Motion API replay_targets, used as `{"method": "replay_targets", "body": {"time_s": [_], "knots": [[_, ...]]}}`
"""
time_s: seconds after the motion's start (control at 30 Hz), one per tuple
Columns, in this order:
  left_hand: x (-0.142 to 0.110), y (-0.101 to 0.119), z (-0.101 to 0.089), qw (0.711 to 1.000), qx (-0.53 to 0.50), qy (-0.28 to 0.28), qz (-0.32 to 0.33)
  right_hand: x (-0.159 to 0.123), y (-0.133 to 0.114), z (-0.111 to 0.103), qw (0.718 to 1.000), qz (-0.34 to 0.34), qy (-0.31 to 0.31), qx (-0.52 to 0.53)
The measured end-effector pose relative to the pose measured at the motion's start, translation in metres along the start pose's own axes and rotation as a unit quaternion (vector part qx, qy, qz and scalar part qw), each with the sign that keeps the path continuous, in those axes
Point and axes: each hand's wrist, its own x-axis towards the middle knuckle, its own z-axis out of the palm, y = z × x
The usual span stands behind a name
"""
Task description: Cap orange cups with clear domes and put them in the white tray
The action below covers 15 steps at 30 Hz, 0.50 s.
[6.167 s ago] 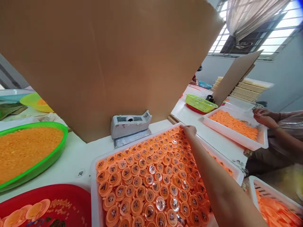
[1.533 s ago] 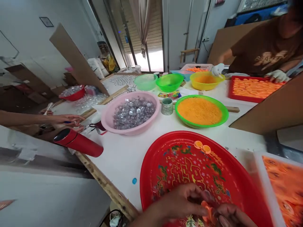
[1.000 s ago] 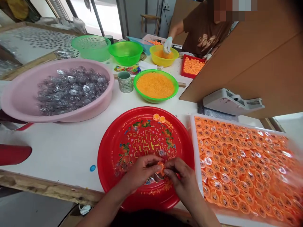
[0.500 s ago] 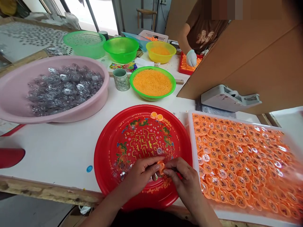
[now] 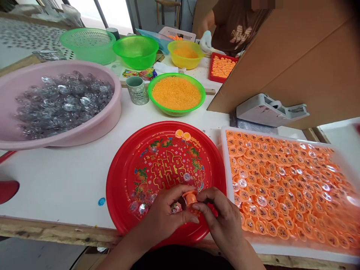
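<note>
A small orange plastic cup [image 5: 191, 197] with a flared rim is between my hands, over the red tray [image 5: 120, 165]. My right hand [image 5: 222, 210] pinches its right side with thumb and forefinger. My left hand [image 5: 165, 210] is at its left; the forefinger reaches the rim, while the thumb is stretched out below, apart from the cup. Several clear plastic pieces [image 5: 142, 207] lie in the tray left of my left hand, and one clear disc [image 5: 187, 176] lies just beyond my fingers. Two orange discs [image 5: 182, 135] are at the tray's far side.
On the right stands a white box [image 5: 228, 168] of orange pieces with printed faces. A pink tub [image 5: 116, 101] of clear pieces is at the left. Beyond are a green bowl [image 5: 202, 98] of orange granules, a mug [image 5: 137, 91], cardboard [image 5: 270, 67] and a co-worker's gloved hand [image 5: 206, 40].
My left thumb has come off the orange cup and spread downward; the cup now shows rim up. The co-worker's gloved hand has lifted away from the small red tray. The view has shifted slightly.
</note>
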Motion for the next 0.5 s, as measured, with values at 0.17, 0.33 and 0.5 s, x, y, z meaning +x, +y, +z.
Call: {"method": "replay_targets", "body": {"time_s": [0.17, 0.33, 0.5], "knots": [[-0.002, -0.001, 0.002, 0.998, -0.009, 0.023, 0.057, 0.000, -0.005, -0.004, 1.000, -0.010, 0.009, 0.013], [-0.003, 0.006, 0.000, 0.991, 0.045, 0.035, 0.118, -0.006, -0.003, -0.005, 0.999, -0.031, -0.032, -0.010], [-0.003, 0.008, 0.002, 0.987, 0.097, 0.033, 0.126, -0.012, -0.003, 0.003, 0.999, -0.033, -0.006, -0.001]]}}
